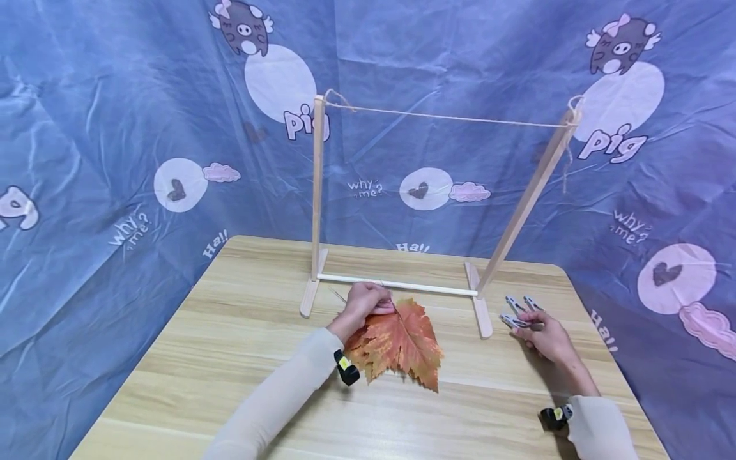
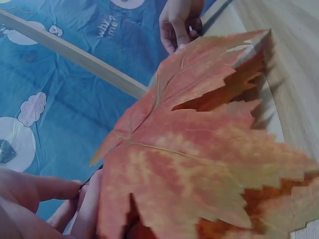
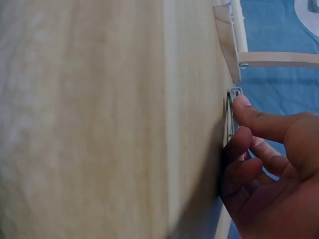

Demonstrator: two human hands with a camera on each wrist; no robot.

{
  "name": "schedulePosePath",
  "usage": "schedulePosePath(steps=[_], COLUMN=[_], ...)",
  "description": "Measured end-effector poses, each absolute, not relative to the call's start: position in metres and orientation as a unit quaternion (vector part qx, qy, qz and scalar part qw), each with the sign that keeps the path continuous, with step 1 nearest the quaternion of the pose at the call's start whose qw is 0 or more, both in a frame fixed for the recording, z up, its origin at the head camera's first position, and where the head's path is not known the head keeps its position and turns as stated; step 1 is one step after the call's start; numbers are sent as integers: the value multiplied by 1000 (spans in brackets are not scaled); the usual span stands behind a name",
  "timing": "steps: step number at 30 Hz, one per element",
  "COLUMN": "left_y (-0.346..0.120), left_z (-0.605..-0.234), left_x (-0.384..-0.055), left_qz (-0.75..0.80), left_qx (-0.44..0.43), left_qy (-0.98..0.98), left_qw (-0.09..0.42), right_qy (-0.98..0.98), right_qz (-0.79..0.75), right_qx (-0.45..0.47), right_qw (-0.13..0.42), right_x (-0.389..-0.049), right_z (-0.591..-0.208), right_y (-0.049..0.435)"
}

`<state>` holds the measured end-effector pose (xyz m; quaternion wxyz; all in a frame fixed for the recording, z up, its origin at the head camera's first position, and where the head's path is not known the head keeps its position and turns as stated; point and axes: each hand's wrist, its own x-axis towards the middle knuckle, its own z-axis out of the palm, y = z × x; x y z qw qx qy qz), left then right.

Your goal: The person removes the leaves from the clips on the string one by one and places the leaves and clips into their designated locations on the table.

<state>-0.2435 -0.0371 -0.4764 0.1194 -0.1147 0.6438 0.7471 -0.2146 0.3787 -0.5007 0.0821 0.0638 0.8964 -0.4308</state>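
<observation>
In the head view my left hand point(image 1: 366, 301) pinches the thin stems of orange-red artificial maple leaves point(image 1: 402, 342), which overlap just above the table. The leaves point(image 2: 179, 149) fill much of the left wrist view, with my left fingers point(image 2: 85, 199) at their stem end. Over at the right, my right hand point(image 1: 546, 335) pinches a small grey clothespin point(image 1: 510, 321) at the tabletop. The right wrist view shows the thumb and fingers of my right hand point(image 3: 274, 154) on this clothespin point(image 3: 231, 117). Two more clothespins point(image 1: 513, 305) point(image 1: 532, 303) lie just behind it.
A wooden frame point(image 1: 316, 191) stands at the back of the table point(image 1: 230, 332), with a string point(image 1: 448, 117) tied between its post tops. A white bar point(image 1: 402, 285) joins its feet low down. Blue printed cloth point(image 1: 115, 128) hangs behind the table and at its sides.
</observation>
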Motion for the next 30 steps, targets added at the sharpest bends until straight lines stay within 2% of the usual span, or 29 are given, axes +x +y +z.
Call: schedulePosePath(steps=[7, 24, 30], left_y=[-35, -38, -50], left_z=[-483, -484, -481], left_x=[-247, -247, -251], left_qz=[727, 699, 688], left_qx=[-105, -91, -74], left_qy=[666, 694, 710], left_qw=[134, 147, 130], right_qy=[909, 909, 907], right_qz=[-405, -404, -411], right_qx=[67, 70, 71], right_qw=[69, 77, 62], right_x=[-215, -215, -214], right_z=[-504, -507, -504], right_y=[379, 378, 377])
